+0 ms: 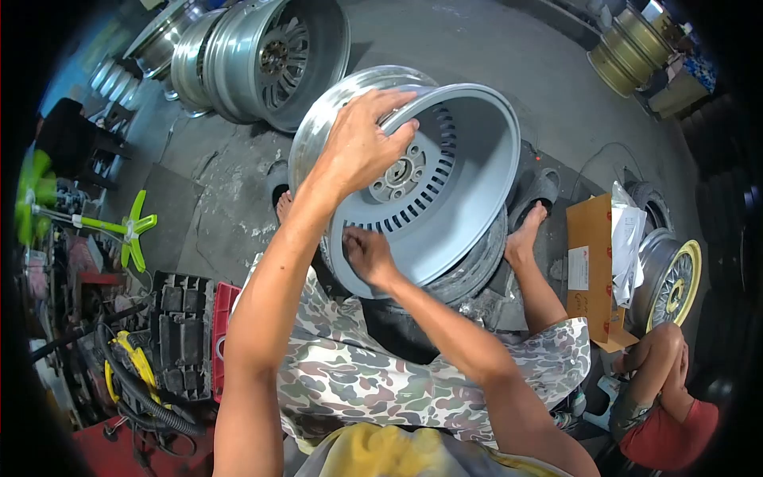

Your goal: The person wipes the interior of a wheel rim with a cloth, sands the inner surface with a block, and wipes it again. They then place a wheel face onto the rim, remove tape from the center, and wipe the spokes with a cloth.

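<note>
A grey wheel rim [469,199] leans tilted between my legs, its hollow barrel facing me, with a slotted ring and a bolt-hole hub deep inside. My left hand [369,131] grips the upper edge, thumb over the lip and fingers on the outer side. Inside the barrel, at its lower left, my right hand [367,256] is curled against the inner wall; whatever its fingers may hold is hidden. Below the rim lies a black tire [469,278], which appears to support it.
Several silver rims [238,60] stand at the back left. A cardboard box [590,262] with papers and a yellow-edged rim [675,286] are at the right, near a seated person in red [671,433]. A green fan [131,226] and a black case [183,334] stand left.
</note>
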`<control>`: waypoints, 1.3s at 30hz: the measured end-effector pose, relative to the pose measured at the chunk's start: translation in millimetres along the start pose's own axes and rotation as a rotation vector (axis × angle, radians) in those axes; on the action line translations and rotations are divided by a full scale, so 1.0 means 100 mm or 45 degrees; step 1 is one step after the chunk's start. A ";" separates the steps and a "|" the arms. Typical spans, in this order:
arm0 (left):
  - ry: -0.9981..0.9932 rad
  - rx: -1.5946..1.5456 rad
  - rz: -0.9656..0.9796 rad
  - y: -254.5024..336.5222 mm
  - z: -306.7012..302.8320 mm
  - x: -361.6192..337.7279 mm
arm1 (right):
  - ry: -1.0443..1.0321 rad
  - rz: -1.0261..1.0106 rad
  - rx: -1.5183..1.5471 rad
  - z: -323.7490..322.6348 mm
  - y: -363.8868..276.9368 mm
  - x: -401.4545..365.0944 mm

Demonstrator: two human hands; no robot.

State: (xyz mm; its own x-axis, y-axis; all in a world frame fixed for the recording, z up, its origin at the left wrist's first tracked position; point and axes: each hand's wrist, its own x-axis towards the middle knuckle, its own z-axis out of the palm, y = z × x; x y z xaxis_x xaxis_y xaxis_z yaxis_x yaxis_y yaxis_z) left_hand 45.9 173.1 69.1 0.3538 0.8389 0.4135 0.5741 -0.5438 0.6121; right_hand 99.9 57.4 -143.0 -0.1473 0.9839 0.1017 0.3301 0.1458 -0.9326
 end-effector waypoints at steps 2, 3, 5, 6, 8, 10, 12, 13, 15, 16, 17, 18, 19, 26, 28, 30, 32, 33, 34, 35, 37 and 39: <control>0.015 0.022 0.012 -0.01 0.00 0.00 | 0.071 -0.195 0.035 -0.04 0.21 -0.21; 0.016 0.015 0.033 -0.02 -0.01 0.01 | 0.010 -0.368 -0.233 -0.16 0.69 -0.23; 0.020 0.021 0.042 -0.01 0.01 0.00 | -0.338 -0.333 -0.965 -0.72 1.81 -0.25; 0.005 -0.036 -0.004 0.02 0.01 0.00 | -0.434 -0.130 -0.820 -1.31 1.82 -0.07; 0.003 -0.026 0.025 0.03 0.04 0.01 | -0.389 -0.080 -1.142 -2.20 1.36 0.26; 0.020 -0.021 0.037 0.06 0.05 -0.04 | -0.432 -0.565 -1.829 -2.55 1.49 0.27; -0.020 -0.064 0.021 0.12 0.03 -0.01 | -0.345 -0.650 -2.123 -2.65 1.39 0.13; -0.003 -0.063 0.049 0.11 0.04 0.00 | -0.238 -0.277 -1.589 -2.43 1.51 -0.05; 0.011 -0.065 0.059 0.07 0.11 -0.02 | -0.114 0.053 -0.822 -1.64 1.53 -0.56; -0.016 -0.084 0.067 0.12 0.12 -0.04 | -0.174 0.092 -0.712 -1.21 1.19 -0.67; -0.014 -0.082 0.085 0.15 0.13 -0.05 | -0.231 0.135 -0.603 -0.79 0.85 -0.78; -0.034 -0.110 0.094 0.19 0.16 -0.07 | -0.045 0.171 -0.215 -0.42 0.49 -0.83; -0.062 -0.145 0.108 0.24 0.22 -0.10 | -0.046 0.209 0.001 -0.21 0.26 -0.69; -0.051 -0.283 0.102 0.17 0.40 -0.13 | 0.591 -0.082 1.776 -2.13 -0.97 0.12; -0.031 -0.310 0.086 0.25 0.40 -0.13 | 0.864 -0.154 1.453 -2.42 -1.38 -0.42; -0.029 -0.308 0.092 0.22 0.51 -0.16 | 0.855 0.026 1.028 -2.43 -1.00 -0.70; 0.015 -0.294 0.088 0.31 0.56 -0.11 | 0.734 0.161 0.589 -2.23 -0.35 -0.81; 0.015 -0.293 0.121 0.33 0.55 -0.12 | 0.604 0.164 0.401 -2.04 0.06 -0.86; 0.011 -0.359 0.058 0.31 0.54 -0.11 | 0.608 0.046 0.153 -1.77 0.00 -0.95; 0.006 -0.425 -0.006 0.28 0.55 -0.12 | 0.374 -0.059 0.102 -1.62 -0.21 -1.07; 0.046 -0.461 0.004 0.25 0.55 -0.16 | -0.066 0.092 -0.065 -1.20 -0.27 -1.09; 0.128 -0.423 0.040 0.26 0.41 -0.20 | -0.041 -0.127 -0.354 -0.75 -0.34 -1.11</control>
State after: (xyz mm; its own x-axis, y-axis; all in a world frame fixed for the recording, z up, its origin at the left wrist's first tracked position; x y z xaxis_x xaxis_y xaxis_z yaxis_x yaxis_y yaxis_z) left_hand 83.8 142.9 48.4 0.2837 0.8243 0.4900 0.2865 -0.5605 0.7770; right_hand 175.3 -49.2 -96.8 -0.2202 0.9600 0.1731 0.5547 0.2692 -0.7873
